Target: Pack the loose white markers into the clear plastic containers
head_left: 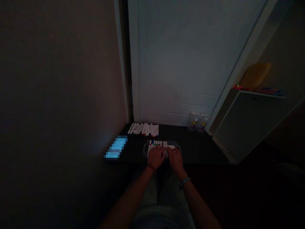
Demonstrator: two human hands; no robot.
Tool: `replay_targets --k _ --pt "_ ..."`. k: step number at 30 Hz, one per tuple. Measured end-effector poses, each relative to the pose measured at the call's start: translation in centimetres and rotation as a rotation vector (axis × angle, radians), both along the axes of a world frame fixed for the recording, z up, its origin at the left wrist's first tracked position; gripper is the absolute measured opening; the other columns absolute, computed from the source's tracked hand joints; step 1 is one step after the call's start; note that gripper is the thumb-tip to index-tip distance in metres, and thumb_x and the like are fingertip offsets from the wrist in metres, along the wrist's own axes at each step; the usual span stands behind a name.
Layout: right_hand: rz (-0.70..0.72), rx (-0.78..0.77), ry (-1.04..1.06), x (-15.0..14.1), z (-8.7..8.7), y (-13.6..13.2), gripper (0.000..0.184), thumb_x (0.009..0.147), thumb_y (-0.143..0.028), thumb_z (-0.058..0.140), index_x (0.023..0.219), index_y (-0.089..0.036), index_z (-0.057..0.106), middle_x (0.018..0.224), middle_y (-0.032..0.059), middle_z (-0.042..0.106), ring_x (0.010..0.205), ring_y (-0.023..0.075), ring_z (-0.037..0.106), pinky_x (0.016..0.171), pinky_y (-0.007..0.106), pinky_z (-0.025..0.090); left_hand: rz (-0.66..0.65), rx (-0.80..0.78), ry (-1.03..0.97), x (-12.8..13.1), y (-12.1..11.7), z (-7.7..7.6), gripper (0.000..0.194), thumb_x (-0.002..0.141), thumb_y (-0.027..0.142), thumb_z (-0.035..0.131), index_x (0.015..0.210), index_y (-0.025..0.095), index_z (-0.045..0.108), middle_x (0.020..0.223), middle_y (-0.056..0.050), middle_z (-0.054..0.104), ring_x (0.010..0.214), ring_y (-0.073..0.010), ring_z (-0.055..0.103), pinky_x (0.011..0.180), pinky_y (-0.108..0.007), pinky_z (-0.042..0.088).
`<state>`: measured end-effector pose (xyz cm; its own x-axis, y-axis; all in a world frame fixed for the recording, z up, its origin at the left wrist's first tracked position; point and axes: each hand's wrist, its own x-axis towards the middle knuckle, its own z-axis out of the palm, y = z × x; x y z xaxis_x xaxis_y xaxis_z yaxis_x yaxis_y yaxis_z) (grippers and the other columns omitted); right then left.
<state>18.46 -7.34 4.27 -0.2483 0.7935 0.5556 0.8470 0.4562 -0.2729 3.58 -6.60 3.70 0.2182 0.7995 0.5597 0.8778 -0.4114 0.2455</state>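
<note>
A clear plastic case (145, 149) lies near the front edge of the dark table, holding a row of white markers (150, 146) with coloured bands. My left hand (156, 156) rests over the row, fingers stretched out and a little apart. To its right, my right hand (175, 159) reaches over the right part of the case with its fingers extended. Between the two hands stand white markers (166, 144), which the fingertips of both appear to touch. My hands cover the near part of the case, and the dim light blurs fine finger detail.
Behind the case, at the back left, lies a row of loose white markers (144, 128). A bright pixelated phone-like rectangle (116, 147) is at the table's left. Two clear plastic containers (198, 122) stand at the back right by the white door (178, 63). A cabinet (247, 117) is further right.
</note>
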Motion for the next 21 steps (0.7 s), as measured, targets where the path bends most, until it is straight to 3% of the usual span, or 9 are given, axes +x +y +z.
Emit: replay_targets --k 10,21 --pt "-0.017 0.039 -0.049 0.7 -0.5 -0.3 0.033 0.097 -0.022 0.039 0.118 -0.027 0.064 0.125 -0.0001 0.063 0.119 0.0232 0.047 0.102 0.040 0.034 -0.001 -0.004 -0.040 0.0 0.1 -0.1 0.035 0.087 0.022 0.051 0.122 0.021 0.060 0.128 -0.005 0.061 0.124 -0.0252 0.048 0.102 -0.041 0.037" --pt "-0.010 0.066 -0.029 0.9 -1.3 -0.2 0.032 0.095 -0.021 0.042 0.118 -0.026 0.064 0.124 0.0018 0.062 0.118 0.0242 0.046 0.101 0.041 0.035 -0.006 0.009 -0.038 0.0 0.1 -0.1 0.033 0.088 0.022 0.050 0.118 0.021 0.063 0.128 -0.005 0.061 0.123 -0.0241 0.049 0.103 -0.041 0.036"
